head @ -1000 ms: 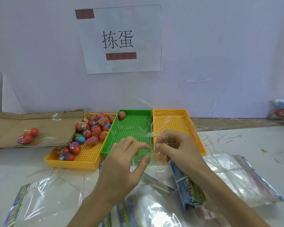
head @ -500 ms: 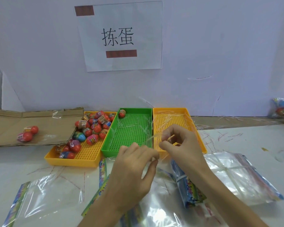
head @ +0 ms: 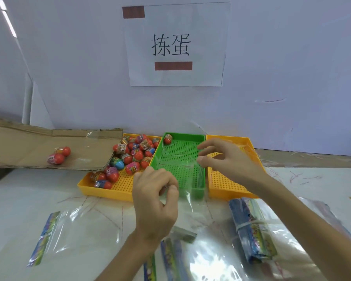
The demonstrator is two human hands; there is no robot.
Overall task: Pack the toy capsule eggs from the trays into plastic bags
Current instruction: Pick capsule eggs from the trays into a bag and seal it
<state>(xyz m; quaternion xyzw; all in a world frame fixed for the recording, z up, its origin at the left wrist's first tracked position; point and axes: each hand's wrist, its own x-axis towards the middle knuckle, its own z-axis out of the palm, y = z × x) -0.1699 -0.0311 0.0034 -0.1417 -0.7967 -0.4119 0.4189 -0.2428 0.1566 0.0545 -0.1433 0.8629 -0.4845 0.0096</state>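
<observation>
We look down on a white tabletop (head: 24, 201) scored with thin red pen lines, pushed against a pale bluish wall (head: 73, 78). A paper sign (head: 176, 45) reading 拣蛋 is stuck to the wall with two brown tape strips.

Three perforated trays sit side by side at the back of the table. The left yellow tray (head: 101, 192) holds a heap of toy capsule eggs (head: 134, 157), mostly red. The green tray (head: 184, 135) in the middle has a single egg (head: 167, 138) in its far left corner. The right yellow tray (head: 227, 194) lies partly behind our right arm.

To the left, flattened cardboard (head: 24, 142) carries two red eggs (head: 59, 155) in clear wrap. Near us, a loose bag (head: 55, 230) lies flat on the left, and a banded bundle of bags (head: 251, 228) rests on more film at the right.

Our left hand (head: 156, 199) pinches the near edge of a clear bag (head: 187, 199) held up over the green tray. Our right hand (head: 227, 159) is at the bag's far edge with fingers loosely curled. The film is so clear that we cannot tell whether it grips.
</observation>
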